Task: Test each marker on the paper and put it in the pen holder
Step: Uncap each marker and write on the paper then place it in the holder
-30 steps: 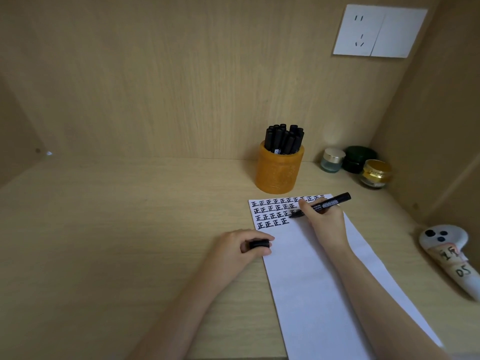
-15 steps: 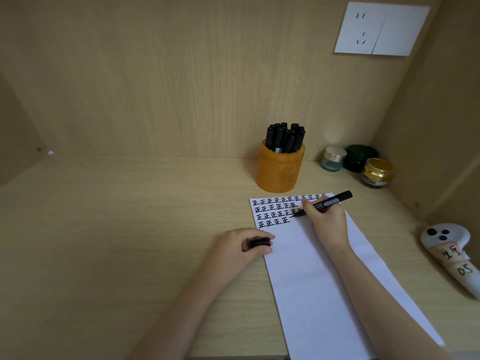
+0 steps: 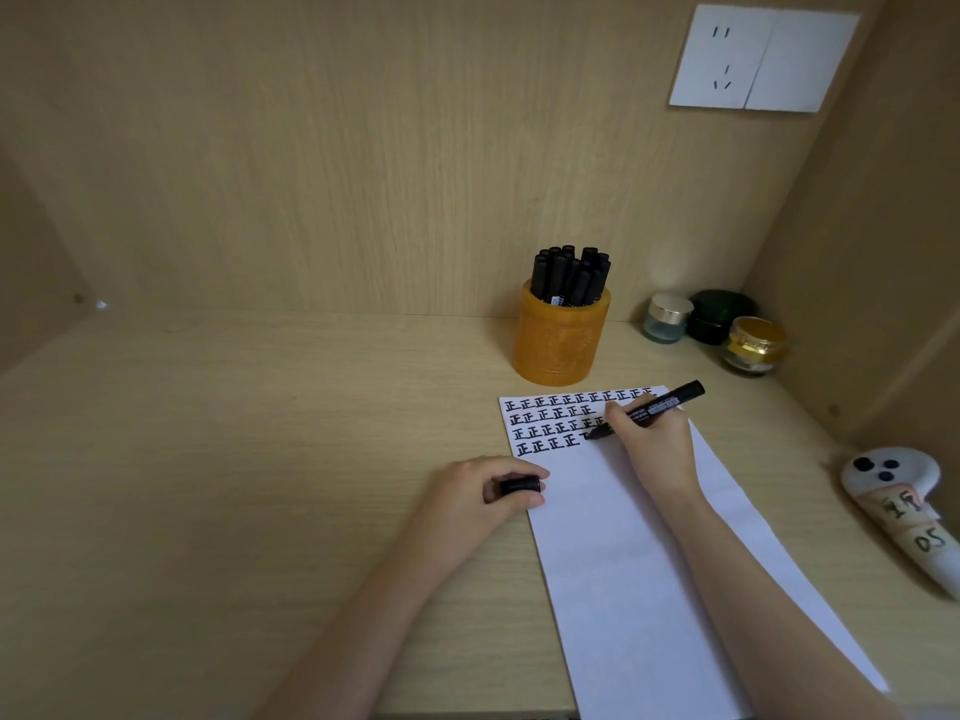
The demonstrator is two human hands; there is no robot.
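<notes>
Wooden counter carries one sheet of paper, one orange pen holder packed with perhaps a dozen black markers, too crowded to count surely, and three small jars. Since half a second ago a fresh stroke has appeared at the end of the fourth row of characters; the left hand has not shifted, its grip pinching the single cap at the paper's left edge. The right hand has its grip closed round one uncapped marker, tip on the paper just left of the fingers.
</notes>
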